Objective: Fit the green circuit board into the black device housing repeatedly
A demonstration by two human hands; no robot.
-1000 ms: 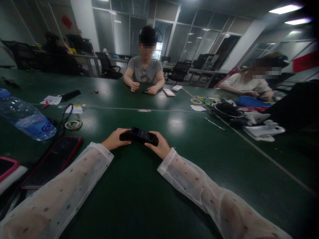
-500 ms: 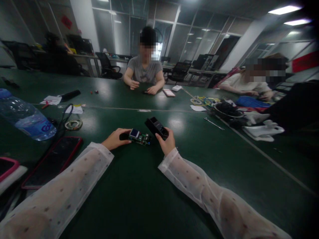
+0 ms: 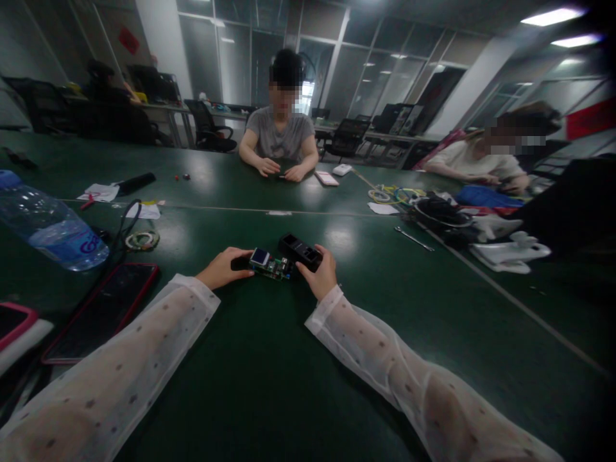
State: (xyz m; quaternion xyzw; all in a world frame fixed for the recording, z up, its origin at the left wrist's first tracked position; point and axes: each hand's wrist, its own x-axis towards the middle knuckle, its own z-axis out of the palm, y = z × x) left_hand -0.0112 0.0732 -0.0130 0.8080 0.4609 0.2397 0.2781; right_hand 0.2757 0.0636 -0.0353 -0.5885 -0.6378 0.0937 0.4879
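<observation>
Between thumb and fingers, my left hand [image 3: 225, 268] grips the left end of a green circuit board [image 3: 275, 267] that carries a small screen [image 3: 260, 257]. My right hand [image 3: 321, 272] is closed on the right end of a black plastic case [image 3: 299, 249] with openings in its upper face. The case lies just behind and to the right of the board, its near edge close to the board's right end. Whether the two touch I cannot tell. Fingers under both things are partly hidden.
At the left are a water bottle [image 3: 62, 224], a red-edged phone [image 3: 103, 312] and a coiled bracelet [image 3: 142, 240]. A wrench [image 3: 414, 239] and a pile of cables [image 3: 440, 208] lie to the right. One person [image 3: 280, 138] sits opposite, another [image 3: 481, 160] at the right.
The black case has turned and tilted in my right hand, so its upper face with the openings now shows more. My left hand and the board have hardly moved. The person opposite brought their hands together.
</observation>
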